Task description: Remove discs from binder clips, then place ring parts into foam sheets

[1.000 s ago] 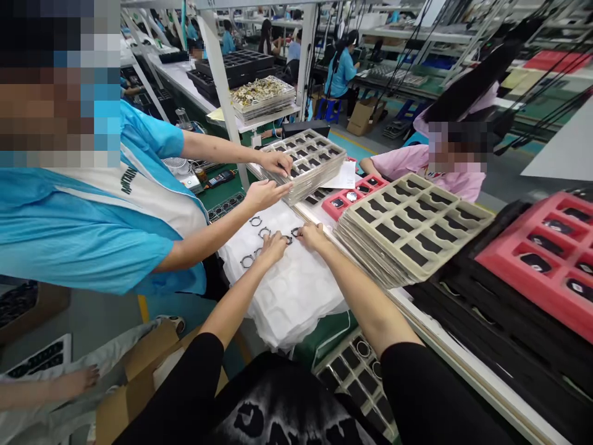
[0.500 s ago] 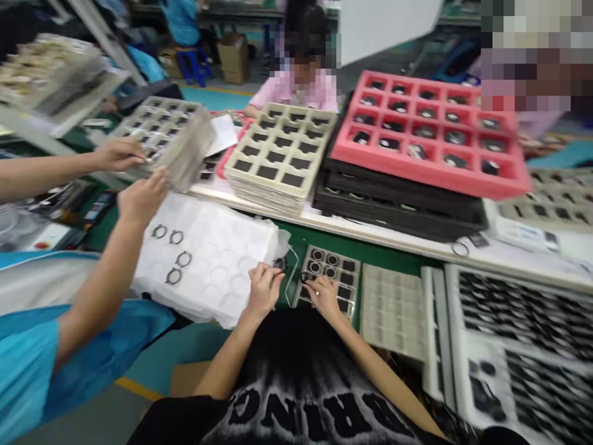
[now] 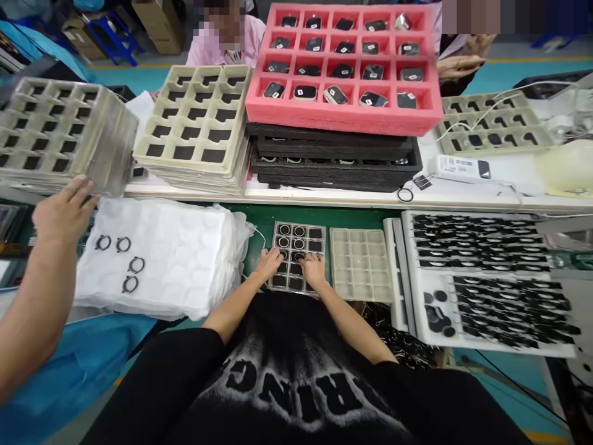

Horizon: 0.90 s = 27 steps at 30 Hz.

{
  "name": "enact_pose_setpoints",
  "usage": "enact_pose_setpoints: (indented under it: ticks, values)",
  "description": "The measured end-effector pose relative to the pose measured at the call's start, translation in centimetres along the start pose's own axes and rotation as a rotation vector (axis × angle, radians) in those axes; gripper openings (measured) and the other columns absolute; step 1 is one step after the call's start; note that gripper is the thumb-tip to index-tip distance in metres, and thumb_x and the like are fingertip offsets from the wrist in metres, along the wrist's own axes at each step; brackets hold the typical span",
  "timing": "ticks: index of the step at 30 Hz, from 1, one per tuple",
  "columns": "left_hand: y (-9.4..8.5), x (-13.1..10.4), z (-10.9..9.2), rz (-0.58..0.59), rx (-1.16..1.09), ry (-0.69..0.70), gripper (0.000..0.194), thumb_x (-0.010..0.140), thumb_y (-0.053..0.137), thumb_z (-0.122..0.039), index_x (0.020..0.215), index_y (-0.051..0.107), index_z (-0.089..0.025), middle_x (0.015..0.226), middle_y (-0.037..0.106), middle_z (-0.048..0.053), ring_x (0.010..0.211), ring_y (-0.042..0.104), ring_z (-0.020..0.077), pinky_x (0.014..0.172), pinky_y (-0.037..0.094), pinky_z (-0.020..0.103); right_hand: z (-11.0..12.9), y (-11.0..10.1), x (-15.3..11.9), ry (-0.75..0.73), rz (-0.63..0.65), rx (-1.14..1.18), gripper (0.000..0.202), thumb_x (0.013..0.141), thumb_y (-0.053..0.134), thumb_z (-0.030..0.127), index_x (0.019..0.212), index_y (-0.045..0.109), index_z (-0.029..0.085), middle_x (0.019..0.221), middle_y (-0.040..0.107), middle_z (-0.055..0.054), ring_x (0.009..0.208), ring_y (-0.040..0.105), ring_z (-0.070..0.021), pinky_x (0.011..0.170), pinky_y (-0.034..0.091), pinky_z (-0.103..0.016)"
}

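A clear compartment tray (image 3: 290, 288) with dark pads lies on the green bench in front of me. Several black rings with pale edges (image 3: 299, 231) sit in the far rows of its left and middle columns. My left hand (image 3: 269, 263) has its fingertips pinched on a black ring (image 3: 282, 254) in the left column, third row. Beside it, my right hand (image 3: 314, 269) holds another black ring (image 3: 298, 255) at the middle column of the same row. The fingers partly cover both rings. Whether the rings touch the pads I cannot tell.
White moulded sheets (image 3: 162, 216) with several black rings (image 3: 136, 265) lie left, near a co-worker's hand (image 3: 65, 213). An empty beige tray (image 3: 361, 261) and a white tray of black parts (image 3: 419, 321) are right. Tray stacks (image 3: 192, 167) and a pink foam tray (image 3: 343, 117) stand behind.
Both my hands have moved onto the tray with their black rings, the left one coming right from beside the white sheets. My view has turned rightward. The co-worker's right hand moved leftward in view.
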<state>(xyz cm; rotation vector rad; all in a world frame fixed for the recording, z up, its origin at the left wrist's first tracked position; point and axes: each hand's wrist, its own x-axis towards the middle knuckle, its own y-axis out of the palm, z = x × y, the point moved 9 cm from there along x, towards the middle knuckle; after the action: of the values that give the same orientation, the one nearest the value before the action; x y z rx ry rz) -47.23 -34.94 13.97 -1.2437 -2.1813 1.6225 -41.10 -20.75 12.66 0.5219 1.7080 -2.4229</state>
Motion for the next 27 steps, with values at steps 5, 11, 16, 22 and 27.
enact_pose_setpoints:
  ticks: [5, 11, 16, 22, 27]
  values:
    - [0.8, 0.8, 0.7, 0.047, 0.031, -0.081, 0.028, 0.101, 0.045, -0.024, 0.094, 0.072, -0.022, 0.113, 0.061, 0.008, 0.112, 0.050, 0.0249, 0.097, 0.033, 0.040, 0.5, 0.9, 0.6, -0.052, 0.031, 0.002, 0.034, 0.104, 0.048, 0.023, 0.102, 0.082, 0.024, 0.103, 0.070, -0.011, 0.105, 0.052, -0.0255, 0.089, 0.026, -0.039]
    - [-0.2, -0.9, 0.6, -0.028, 0.037, -0.098, 0.037, 0.106, 0.038, -0.036, 0.109, 0.074, -0.026, 0.111, 0.058, 0.006, 0.105, 0.049, 0.0220, 0.093, 0.030, 0.037, 0.5, 0.2, -1.1, -0.077, -0.024, 0.012, 0.037, 0.109, 0.043, 0.030, 0.120, 0.078, 0.026, 0.098, 0.070, -0.010, 0.101, 0.053, -0.0244, 0.088, 0.025, -0.039]
    - [1.0, -3.9, 0.0, -0.033, 0.046, -0.052, 0.044, 0.109, 0.034, -0.037, 0.102, 0.074, -0.021, 0.105, 0.059, 0.006, 0.098, 0.048, 0.0197, 0.091, 0.027, 0.037, 0.8, 0.8, -4.0, -0.140, -0.015, 0.020, 0.033, 0.108, 0.048, 0.032, 0.113, 0.080, 0.027, 0.095, 0.070, -0.008, 0.099, 0.053, -0.0224, 0.089, 0.025, -0.038]
    - [3.7, -4.4, -0.7, 0.033, 0.045, 0.048, 0.041, 0.108, 0.037, -0.031, 0.091, 0.072, -0.016, 0.104, 0.062, 0.009, 0.103, 0.050, 0.0223, 0.090, 0.027, 0.037, 1.1, 3.2, -4.7, -0.117, 0.038, -0.007, 0.033, 0.107, 0.047, 0.031, 0.110, 0.080, 0.026, 0.095, 0.071, -0.008, 0.098, 0.054, -0.0232, 0.087, 0.026, -0.038]
    - [4.6, -3.8, -0.8, 0.059, 0.067, 0.057, 0.034, 0.106, 0.041, -0.030, 0.101, 0.072, -0.016, 0.110, 0.062, 0.012, 0.107, 0.052, 0.0253, 0.092, 0.030, 0.038, 1.5, 4.0, -4.3, -0.086, 0.063, -0.055, 0.035, 0.108, 0.045, 0.031, 0.108, 0.079, 0.023, 0.102, 0.073, -0.010, 0.104, 0.055, -0.0253, 0.088, 0.027, -0.038]
